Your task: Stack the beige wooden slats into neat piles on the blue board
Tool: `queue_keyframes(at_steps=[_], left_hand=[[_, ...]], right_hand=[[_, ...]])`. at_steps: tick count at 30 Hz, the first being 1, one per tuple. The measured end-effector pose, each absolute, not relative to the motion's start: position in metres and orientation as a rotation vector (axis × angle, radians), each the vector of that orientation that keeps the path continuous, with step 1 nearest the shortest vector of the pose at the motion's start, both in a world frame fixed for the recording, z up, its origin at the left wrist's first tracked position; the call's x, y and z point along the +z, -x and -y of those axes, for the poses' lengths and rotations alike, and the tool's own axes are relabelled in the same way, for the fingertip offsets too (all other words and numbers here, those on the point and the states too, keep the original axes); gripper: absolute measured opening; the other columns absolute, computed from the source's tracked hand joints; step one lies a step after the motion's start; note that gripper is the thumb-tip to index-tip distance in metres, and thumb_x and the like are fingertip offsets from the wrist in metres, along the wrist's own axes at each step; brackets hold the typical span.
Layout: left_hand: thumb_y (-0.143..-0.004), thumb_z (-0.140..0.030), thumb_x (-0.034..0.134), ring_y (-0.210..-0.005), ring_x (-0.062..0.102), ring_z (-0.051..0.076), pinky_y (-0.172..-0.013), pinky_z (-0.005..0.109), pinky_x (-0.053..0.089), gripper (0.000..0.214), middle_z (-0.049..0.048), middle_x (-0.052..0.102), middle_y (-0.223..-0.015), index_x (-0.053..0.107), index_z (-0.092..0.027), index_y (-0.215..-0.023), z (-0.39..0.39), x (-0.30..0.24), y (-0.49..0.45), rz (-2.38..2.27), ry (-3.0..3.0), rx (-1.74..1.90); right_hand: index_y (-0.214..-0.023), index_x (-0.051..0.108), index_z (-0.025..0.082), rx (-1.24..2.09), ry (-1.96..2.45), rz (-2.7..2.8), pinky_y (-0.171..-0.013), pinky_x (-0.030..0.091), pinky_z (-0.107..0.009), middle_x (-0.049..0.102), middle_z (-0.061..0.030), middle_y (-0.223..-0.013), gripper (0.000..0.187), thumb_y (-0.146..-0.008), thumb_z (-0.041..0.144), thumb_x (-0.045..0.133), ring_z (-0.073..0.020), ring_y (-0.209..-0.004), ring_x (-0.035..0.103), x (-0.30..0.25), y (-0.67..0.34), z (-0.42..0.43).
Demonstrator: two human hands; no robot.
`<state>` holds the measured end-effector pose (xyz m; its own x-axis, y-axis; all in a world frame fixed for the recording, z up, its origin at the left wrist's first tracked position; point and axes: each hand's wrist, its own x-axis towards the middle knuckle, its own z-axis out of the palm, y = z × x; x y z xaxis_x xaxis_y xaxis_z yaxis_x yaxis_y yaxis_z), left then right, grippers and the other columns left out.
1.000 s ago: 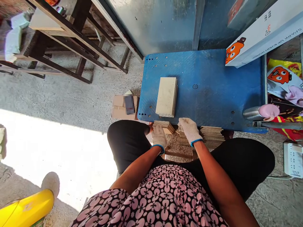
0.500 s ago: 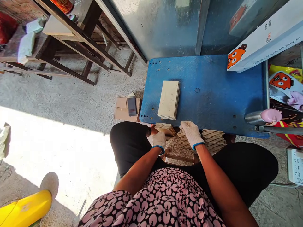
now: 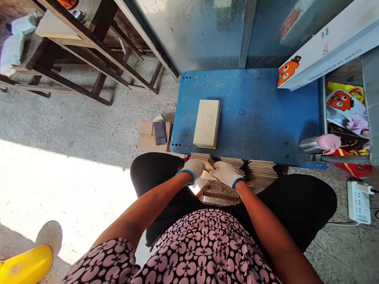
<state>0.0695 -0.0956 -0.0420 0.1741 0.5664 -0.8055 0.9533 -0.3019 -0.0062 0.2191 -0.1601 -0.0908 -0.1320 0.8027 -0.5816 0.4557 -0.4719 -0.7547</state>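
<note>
My left hand (image 3: 194, 168), in a white glove with a blue cuff, is closed near the left stack of thin wooden boards (image 3: 203, 157). A pale thin board (image 3: 209, 175) shows low between my hands, and the left fingers close on its edge. My right hand (image 3: 226, 173), gloved alike, reaches in from the right with its fingers closed at the same board; the glove hides its fingertips. Behind my right hand stands a middle stack of boards (image 3: 233, 161), with a right stack (image 3: 262, 173) beside it. A neat pile of boards (image 3: 206, 123) lies on the blue table (image 3: 251, 130).
A white printed box (image 3: 319, 47) stands at the table's back right. A steel cup with a pink lid (image 3: 310, 144) lies at the right edge. On the floor are a cardboard box (image 3: 145, 136) bearing a dark blurred object, and a power strip (image 3: 359, 203). Wooden benches (image 3: 89, 59) stand left.
My hands have come closer together: the right moved left and down, away from the table edge. A pale board now shows between them. The whole view has shifted slightly.
</note>
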Motion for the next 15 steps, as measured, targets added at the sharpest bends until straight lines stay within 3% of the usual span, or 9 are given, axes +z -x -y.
queue_keyframes(at_steps=[4, 11, 13, 15], left_hand=[[-0.081, -0.008, 0.059, -0.109, 0.067, 0.034, -0.095, 0.050, 0.050, 0.032, 0.0141, 0.076, -0.104, 0.081, -0.024, -0.098, 0.080, -0.010, -0.076, -1.274, -2.020, -1.032], [-0.071, -0.007, 0.067, -0.102, 0.068, 0.036, -0.093, 0.050, 0.049, 0.021, 0.0119, 0.073, -0.081, 0.079, -0.022, -0.079, 0.052, 0.045, -0.095, -1.237, -2.055, -0.979], [-0.075, -0.012, 0.066, -0.096, 0.070, 0.033, -0.089, 0.046, 0.052, 0.019, 0.0093, 0.072, -0.080, 0.079, -0.024, -0.082, 0.045, 0.053, -0.094, -1.222, -2.054, -0.967], [-0.080, -0.020, 0.064, -0.097, 0.069, 0.029, -0.089, 0.041, 0.052, 0.023, 0.0070, 0.073, -0.091, 0.078, -0.026, -0.097, 0.041, 0.054, -0.090, -1.221, -2.095, -0.826]], right_hand=[[-0.088, 0.076, 0.027, 1.696, 1.635, 1.477, -0.068, 0.037, -0.029, 0.073, -0.0021, -0.086, 0.015, -0.073, 0.031, 0.076, -0.0208, -0.077, 0.060, -0.093, -0.209, 0.168], [-0.089, 0.078, 0.030, 1.550, 1.518, 1.334, -0.076, 0.045, -0.032, 0.076, -0.0031, -0.090, 0.013, -0.084, 0.038, 0.070, -0.0239, -0.086, 0.065, -0.074, -0.205, 0.164], [-0.089, 0.077, 0.029, 1.454, 1.555, 1.339, -0.077, 0.045, -0.033, 0.076, -0.0036, -0.091, 0.014, -0.086, 0.038, 0.066, -0.0237, -0.086, 0.065, -0.069, -0.208, 0.161], [-0.090, 0.075, 0.028, 1.378, 1.606, 1.316, -0.079, 0.046, -0.033, 0.075, -0.0037, -0.093, 0.015, -0.088, 0.036, 0.063, -0.0232, -0.086, 0.064, -0.065, -0.214, 0.158]])
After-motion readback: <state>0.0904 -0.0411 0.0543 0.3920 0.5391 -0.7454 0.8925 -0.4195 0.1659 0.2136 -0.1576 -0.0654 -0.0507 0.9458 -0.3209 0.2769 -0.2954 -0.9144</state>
